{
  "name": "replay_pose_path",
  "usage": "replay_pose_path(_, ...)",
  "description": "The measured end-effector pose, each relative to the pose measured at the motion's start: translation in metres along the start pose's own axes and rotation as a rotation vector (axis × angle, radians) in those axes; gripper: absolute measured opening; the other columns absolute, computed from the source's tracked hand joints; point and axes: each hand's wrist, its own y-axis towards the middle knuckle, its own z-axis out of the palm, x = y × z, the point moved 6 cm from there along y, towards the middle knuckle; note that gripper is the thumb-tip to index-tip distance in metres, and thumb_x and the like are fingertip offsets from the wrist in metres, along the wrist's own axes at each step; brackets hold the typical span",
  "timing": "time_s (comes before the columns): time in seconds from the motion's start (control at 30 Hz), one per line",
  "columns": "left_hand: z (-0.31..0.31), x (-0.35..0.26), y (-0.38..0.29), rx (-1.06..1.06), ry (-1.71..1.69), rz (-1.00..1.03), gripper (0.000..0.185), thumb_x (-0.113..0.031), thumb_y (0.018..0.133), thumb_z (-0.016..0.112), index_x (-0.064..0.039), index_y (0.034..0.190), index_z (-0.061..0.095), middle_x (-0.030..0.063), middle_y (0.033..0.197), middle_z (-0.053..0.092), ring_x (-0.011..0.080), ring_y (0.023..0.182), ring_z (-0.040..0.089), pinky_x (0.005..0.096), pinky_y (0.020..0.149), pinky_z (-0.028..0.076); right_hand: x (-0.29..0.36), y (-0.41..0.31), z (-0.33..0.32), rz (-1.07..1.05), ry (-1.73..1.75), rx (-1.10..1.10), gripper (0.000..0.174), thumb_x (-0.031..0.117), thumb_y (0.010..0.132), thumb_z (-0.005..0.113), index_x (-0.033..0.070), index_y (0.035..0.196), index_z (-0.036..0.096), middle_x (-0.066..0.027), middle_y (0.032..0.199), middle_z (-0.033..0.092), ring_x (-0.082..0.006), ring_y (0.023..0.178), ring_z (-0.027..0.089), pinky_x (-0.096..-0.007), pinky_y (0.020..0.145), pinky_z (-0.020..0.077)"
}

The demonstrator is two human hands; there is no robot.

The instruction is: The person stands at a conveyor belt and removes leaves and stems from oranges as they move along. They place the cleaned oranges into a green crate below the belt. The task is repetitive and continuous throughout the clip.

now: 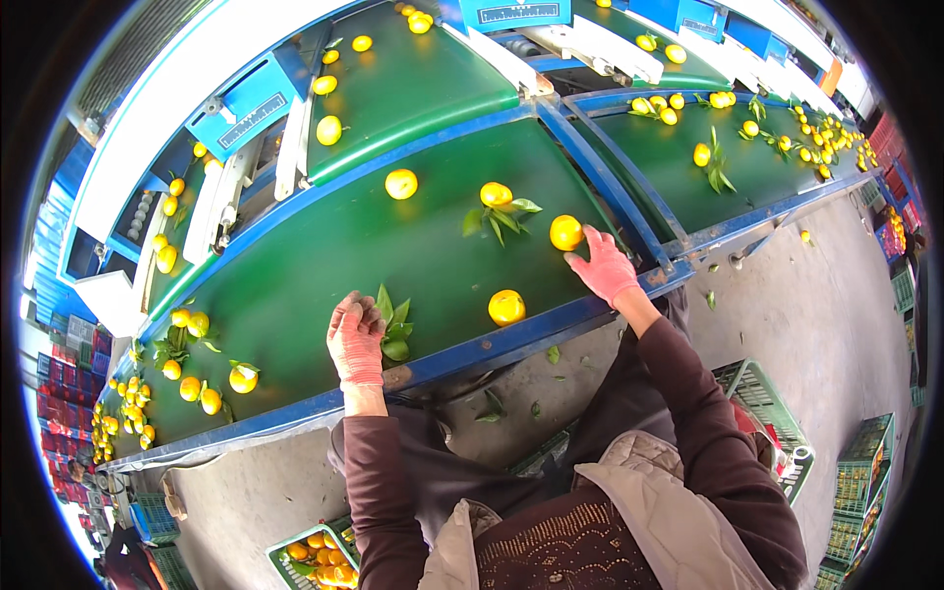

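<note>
My left hand [356,343], in a pink glove with stained fingertips, hovers at the near edge of the green conveyor belt [310,280] with its fingers curled. A leafy citrus sprig [396,330] lies right beside it; whether the fingers pinch its stem is hidden. My right hand [603,267], gloved in pink too, reaches over the belt's right end. Its parted thumb and fingers touch the near right side of an orange citrus fruit [566,233]. Another fruit [507,307] rests near the front rail between my hands. Farther back are a fruit with leaves [496,195] and a bare one [401,184].
A blue metal frame [509,335] edges the belt. Several fruits with leaves [198,324] gather at the belt's left end. Beyond a blue divider, a second belt [649,162] carries more fruit. Crates stand below: one of fruit [317,553], another [767,420] at right.
</note>
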Motion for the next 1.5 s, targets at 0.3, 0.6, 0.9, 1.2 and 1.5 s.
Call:
replay_pose_path(0.3,0.005,0.007,-0.004,0.041,-0.033,-0.024,0.019,-0.006,0.086,0.065,-0.003,0.105,0.065,0.0104,0.089,0.068,0.0182,0.069,0.061,0.0295,0.058,0.050,0.100,0.047,0.041,-0.248,0.147,0.311,0.065,0.047,0.083,0.065,0.009,0.132,0.048,-0.0188,0.126,0.054,-0.0386,0.107,0.058,-0.0439,0.092,0.0472)
replay_pose_path(0.6,0.009,0.016,0.002,0.028,-0.001,-0.027,0.020,-0.008,0.086,0.064,-0.004,0.105,0.062,0.0096,0.091,0.064,0.0182,0.072,0.058,0.0300,0.060,0.047,0.220,0.072,0.106,-0.404,0.068,0.256,0.067,0.032,0.079,0.071,0.019,0.137,0.041,-0.0192,0.131,0.046,-0.0395,0.111,0.057,-0.0427,0.094,0.0465)
replay_pose_path(0.9,-0.002,0.015,0.004,0.011,-0.042,-0.006,0.017,-0.008,0.086,0.064,-0.005,0.103,0.064,0.0083,0.089,0.066,0.0172,0.070,0.061,0.0292,0.059,0.049,0.069,0.059,0.012,-0.213,1.145,0.017,0.038,0.026,0.089,0.066,0.005,0.119,0.056,-0.0017,0.082,0.061,-0.0052,0.061,0.052,-0.0226,0.050,0.0431)
replay_pose_path(1.2,0.003,0.045,0.014,0.056,-0.049,-0.059,0.017,-0.007,0.085,0.066,-0.005,0.103,0.065,0.0087,0.088,0.067,0.0175,0.069,0.062,0.0293,0.058,0.051,-0.104,0.030,-0.001,0.338,1.205,-0.051,0.026,0.023,0.093,0.057,0.007,0.114,0.056,-0.0088,0.090,0.065,-0.0138,0.054,0.055,-0.0262,0.050,0.0456)
replay_pose_path(1.5,-0.001,0.045,0.011,0.029,-0.033,-0.062,0.020,-0.007,0.084,0.067,-0.003,0.103,0.064,0.0108,0.087,0.067,0.0188,0.068,0.062,0.0299,0.058,0.051,-0.025,-0.004,0.020,-0.220,0.137,-0.110,0.020,0.027,0.088,0.057,0.014,0.102,0.062,-0.0106,0.097,0.067,-0.0335,0.091,0.064,-0.0430,0.078,0.0505)
